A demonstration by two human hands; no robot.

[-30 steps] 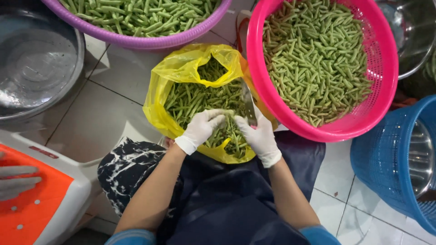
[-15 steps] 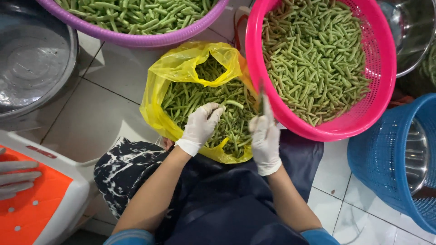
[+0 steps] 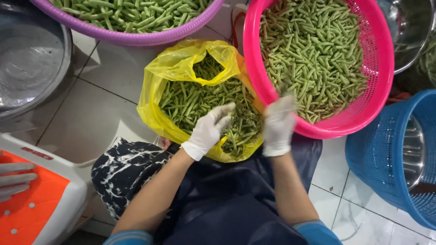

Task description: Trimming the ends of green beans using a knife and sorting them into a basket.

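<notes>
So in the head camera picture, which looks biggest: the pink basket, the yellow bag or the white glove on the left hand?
1. Pink basket, though its top is cut off.
2. Yellow bag, somewhat smaller.
3. Left hand in its white glove, by far the smallest.

Gloved left hand [image 3: 209, 129] in yellow bag [image 3: 156, 97] of beans, blurred right hand [image 3: 278, 124] at pink basket [image 3: 363, 111]

A purple basket [image 3: 136, 36] of long green beans sits at the far edge of the tiled floor [image 3: 91, 118], with a steel basin [image 3: 27, 59] at the far left corner. A blue perforated basket [image 3: 386, 159] holding a steel bowl [image 3: 413, 149] occupies the right edge. An orange-and-white plastic stool [image 3: 41, 199] stands at the near left corner.
</notes>
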